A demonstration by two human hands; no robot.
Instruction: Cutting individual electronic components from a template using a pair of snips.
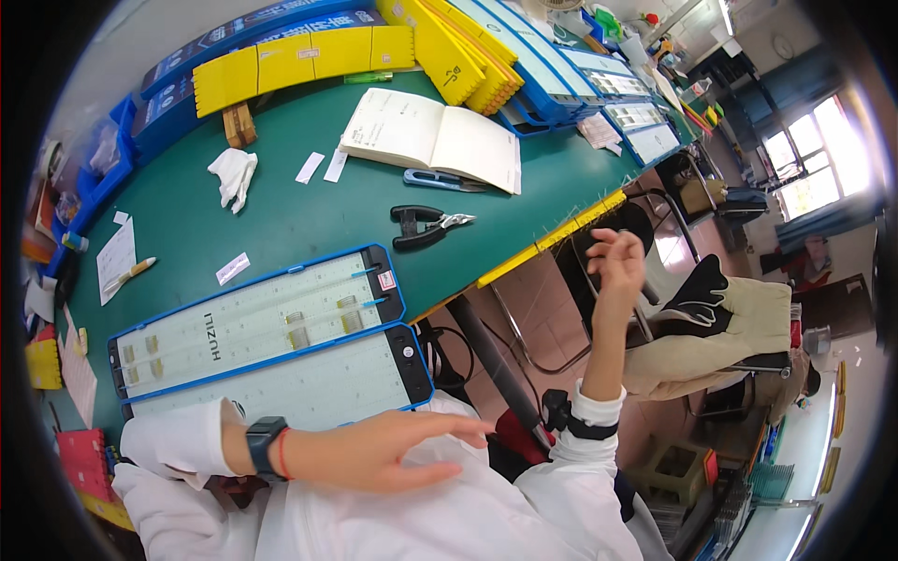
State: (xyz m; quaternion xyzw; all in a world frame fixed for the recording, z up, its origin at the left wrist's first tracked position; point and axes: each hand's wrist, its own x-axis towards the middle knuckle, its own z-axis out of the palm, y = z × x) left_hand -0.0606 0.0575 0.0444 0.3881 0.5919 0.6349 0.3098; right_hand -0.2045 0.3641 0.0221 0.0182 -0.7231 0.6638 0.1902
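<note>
My left hand (383, 453) reaches across in front of my body, fingers stretched out and holding nothing, just off the near corner of an open blue-edged flat case (257, 323). A dark watch (266, 449) and a red cord circle its wrist. Raised beyond the table's right edge, my right hand (617, 262) is empty as far as I see, its fingers loosely bent and apart. Several small clear coiled pieces (296, 330) sit inside the case. Black-handled pliers (426, 226) lie on the green tabletop (309, 210), between the case and an open notebook (435, 136).
Thin threads stick up along the table's yellow edge strip (552, 238). A blue cutter (441, 179), crumpled tissue (232, 178) and pen (131, 273) lie on the table. Yellow boards (304, 61) and stacked blue cases (524, 65) line the back. A chair with beige cloth (739, 332) stands right.
</note>
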